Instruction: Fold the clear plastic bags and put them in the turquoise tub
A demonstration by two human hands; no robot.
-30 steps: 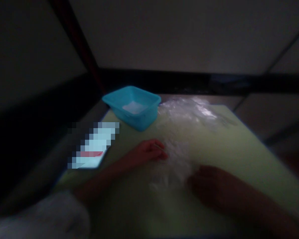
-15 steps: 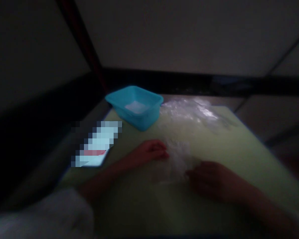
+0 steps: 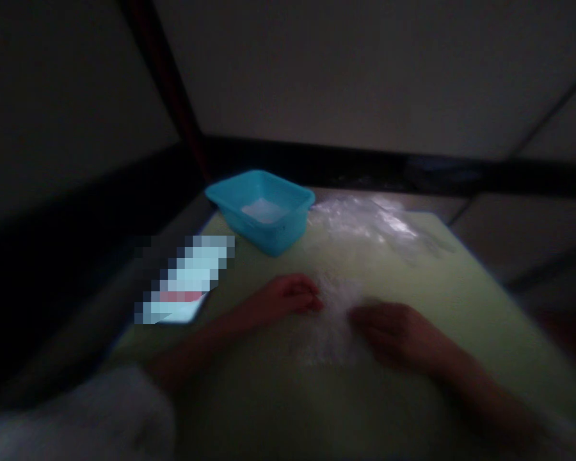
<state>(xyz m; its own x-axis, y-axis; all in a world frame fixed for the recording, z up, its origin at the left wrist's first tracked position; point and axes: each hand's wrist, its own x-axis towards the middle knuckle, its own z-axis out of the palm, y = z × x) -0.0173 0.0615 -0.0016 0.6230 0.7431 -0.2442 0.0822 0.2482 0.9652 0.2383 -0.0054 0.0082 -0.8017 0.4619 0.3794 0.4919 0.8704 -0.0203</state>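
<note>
A clear plastic bag (image 3: 333, 320), blurred and crinkled, lies between my two hands over the yellow-green table (image 3: 249, 397). The curled fingers of my left hand (image 3: 297, 294) are closed on its left edge. On the opposite side, my right hand (image 3: 388, 333) pinches the right edge, its fingers pressed together. The dim light and motion blur hide the fingertips' exact contact and whatever may be inside the bag.
A blue basket (image 3: 283, 237) holding something white (image 3: 264, 210) stands at the table's back left. Beside it is a heap of clear plastic (image 3: 365, 221). A lit phone-like screen (image 3: 189, 282), partly pixelated, lies at the left edge.
My right hand has moved a little left and up, closer to my left hand. The plastic between them has shifted and looks more bunched. My left hand has barely moved.
</note>
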